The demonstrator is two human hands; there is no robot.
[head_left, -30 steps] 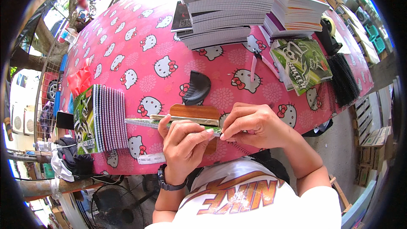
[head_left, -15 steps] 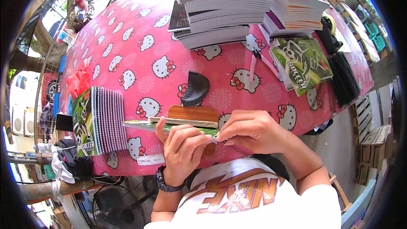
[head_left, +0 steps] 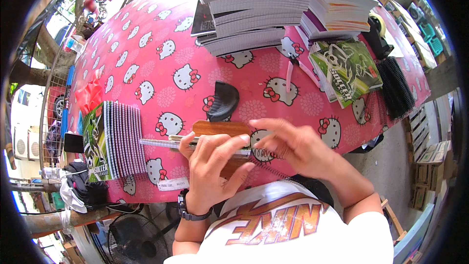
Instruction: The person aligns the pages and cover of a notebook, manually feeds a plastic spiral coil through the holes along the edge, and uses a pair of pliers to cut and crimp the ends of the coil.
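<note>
My left hand (head_left: 212, 166), with a dark watch on its wrist, holds a thin notebook (head_left: 159, 143) edge-on, its fingers over the top and its thumb stretched out to the right. The notebook lies against a brown wooden block (head_left: 222, 127). A dark wire coil (head_left: 266, 155) sticks out from the notebook's right end and trails toward my shirt. Just right of that coil my right hand (head_left: 303, 149) is raised with fingers apart, slightly blurred, and nothing shows in it. Beyond the block sits a black curved piece (head_left: 223, 101).
A stack of spiral-bound green notebooks (head_left: 117, 139) stands at left. Pink-handled pliers (head_left: 289, 76) lie near loose green notebooks (head_left: 344, 71). Black coils (head_left: 396, 88) and a tape dispenser (head_left: 378, 39) sit at right, tall book stacks (head_left: 259, 14) at the back. A pink patterned cloth (head_left: 161, 93) covers the table.
My right hand has let go of the coil at the notebook's end and lifted off to the right, its fingers spreading. My left thumb has swung out from the notebook.
</note>
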